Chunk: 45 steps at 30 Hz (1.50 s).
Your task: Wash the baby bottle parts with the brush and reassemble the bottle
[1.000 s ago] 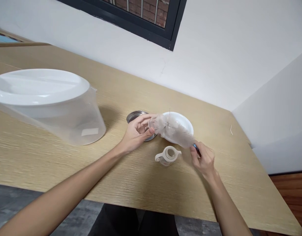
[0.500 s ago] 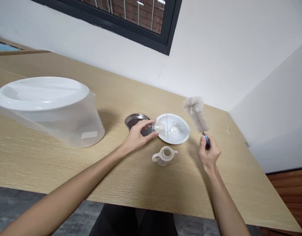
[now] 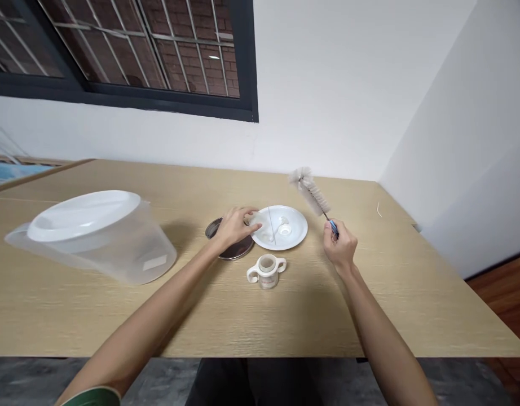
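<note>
My left hand [image 3: 234,226] reaches over the left rim of a white plate [image 3: 300,234], its thumb and fingers closed around a clear plastic cap [image 3: 265,226]. The cap is low over the plate; whether it touches is hard to see. A thin straw-like stick [image 3: 270,217] and a small white ring-shaped part [image 3: 284,229] are on the plate. My right hand [image 3: 341,243] grips the blue handle of a bottle brush [image 3: 311,192], its pale bristles pointing up and left. In front of the plate stands a small two-handled baby bottle [image 3: 267,273], upright with its top open.
Under my left hand lies a round dark metal-rimmed lid [image 3: 237,251]. At the left is a large translucent pitcher [image 3: 128,254] with a white lid. A thin white bent piece [image 3: 379,210] lies at the table's right. Behind the table [image 3: 201,327] are a wall and a barred window.
My left hand has moved slightly further over the plate with the clear cap. My right hand still holds the brush up. The view has tilted upward and turned.
</note>
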Each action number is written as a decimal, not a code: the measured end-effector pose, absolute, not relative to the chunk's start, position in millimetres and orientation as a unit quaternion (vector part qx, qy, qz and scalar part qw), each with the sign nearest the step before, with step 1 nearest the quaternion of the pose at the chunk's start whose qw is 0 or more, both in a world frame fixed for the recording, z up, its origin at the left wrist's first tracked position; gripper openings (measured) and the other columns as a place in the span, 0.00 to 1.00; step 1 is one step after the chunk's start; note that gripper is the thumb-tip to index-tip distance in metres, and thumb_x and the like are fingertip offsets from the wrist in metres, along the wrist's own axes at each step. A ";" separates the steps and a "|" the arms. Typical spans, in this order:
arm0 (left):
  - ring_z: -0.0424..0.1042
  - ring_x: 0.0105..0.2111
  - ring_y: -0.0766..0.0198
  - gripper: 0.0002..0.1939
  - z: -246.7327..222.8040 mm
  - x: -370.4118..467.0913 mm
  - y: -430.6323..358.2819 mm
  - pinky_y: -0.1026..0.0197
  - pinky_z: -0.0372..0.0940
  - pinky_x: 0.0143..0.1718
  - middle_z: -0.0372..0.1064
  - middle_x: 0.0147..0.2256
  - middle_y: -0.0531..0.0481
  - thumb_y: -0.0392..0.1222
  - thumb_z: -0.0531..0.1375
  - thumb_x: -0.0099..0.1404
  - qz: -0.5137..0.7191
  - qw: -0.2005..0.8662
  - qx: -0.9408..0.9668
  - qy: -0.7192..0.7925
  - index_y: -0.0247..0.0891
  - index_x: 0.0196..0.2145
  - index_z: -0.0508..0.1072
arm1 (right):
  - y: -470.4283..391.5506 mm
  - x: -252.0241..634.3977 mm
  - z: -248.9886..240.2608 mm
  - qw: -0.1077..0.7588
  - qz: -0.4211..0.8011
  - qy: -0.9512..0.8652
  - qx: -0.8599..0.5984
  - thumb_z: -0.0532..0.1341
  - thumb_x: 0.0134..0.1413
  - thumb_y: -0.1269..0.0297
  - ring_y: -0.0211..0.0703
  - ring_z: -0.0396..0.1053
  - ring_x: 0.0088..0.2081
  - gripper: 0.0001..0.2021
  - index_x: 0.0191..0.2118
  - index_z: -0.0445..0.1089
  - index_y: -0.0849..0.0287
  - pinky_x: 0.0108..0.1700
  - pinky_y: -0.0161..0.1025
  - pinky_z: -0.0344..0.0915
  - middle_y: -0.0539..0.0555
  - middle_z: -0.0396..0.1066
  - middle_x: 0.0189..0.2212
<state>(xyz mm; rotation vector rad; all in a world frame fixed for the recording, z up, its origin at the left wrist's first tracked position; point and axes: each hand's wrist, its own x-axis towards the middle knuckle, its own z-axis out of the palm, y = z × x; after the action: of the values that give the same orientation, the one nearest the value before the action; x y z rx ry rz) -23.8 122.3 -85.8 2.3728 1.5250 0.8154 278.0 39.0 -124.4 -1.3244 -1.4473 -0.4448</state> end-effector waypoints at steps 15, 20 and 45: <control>0.67 0.56 0.36 0.26 -84.3 18.3 143.1 0.40 0.57 0.57 0.73 0.53 0.35 0.45 0.60 0.60 0.080 0.040 0.829 0.552 0.39 0.55 0.75 | 36.8 275.8 -116.3 0.539 -0.208 -0.614 -0.538 0.56 0.64 0.63 0.34 0.65 0.23 0.10 0.35 0.72 0.59 0.27 0.33 0.55 0.48 0.67 0.20; 0.68 0.56 0.45 0.24 -77.9 13.1 132.8 0.46 0.57 0.58 0.69 0.57 0.38 0.48 0.56 0.64 0.110 0.051 0.842 0.526 0.39 0.57 0.73 | 36.6 275.2 -115.7 0.540 -0.207 -0.609 -0.542 0.56 0.64 0.63 0.35 0.65 0.24 0.10 0.34 0.72 0.59 0.27 0.34 0.54 0.48 0.67 0.20; 0.72 0.28 0.60 0.11 -32.7 4.8 119.8 0.60 0.66 0.32 0.77 0.30 0.47 0.48 0.70 0.52 0.173 0.251 0.835 0.459 0.38 0.28 0.80 | 34.0 273.3 -116.8 0.500 -0.163 -0.634 -0.568 0.53 0.65 0.59 0.36 0.61 0.25 0.14 0.31 0.68 0.59 0.28 0.36 0.50 0.48 0.62 0.20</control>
<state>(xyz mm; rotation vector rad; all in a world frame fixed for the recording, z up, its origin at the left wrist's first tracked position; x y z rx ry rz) 4.8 119.8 -32.7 2.2719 1.2497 0.4697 273.3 34.0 -116.8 -1.3726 -1.5326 -0.3941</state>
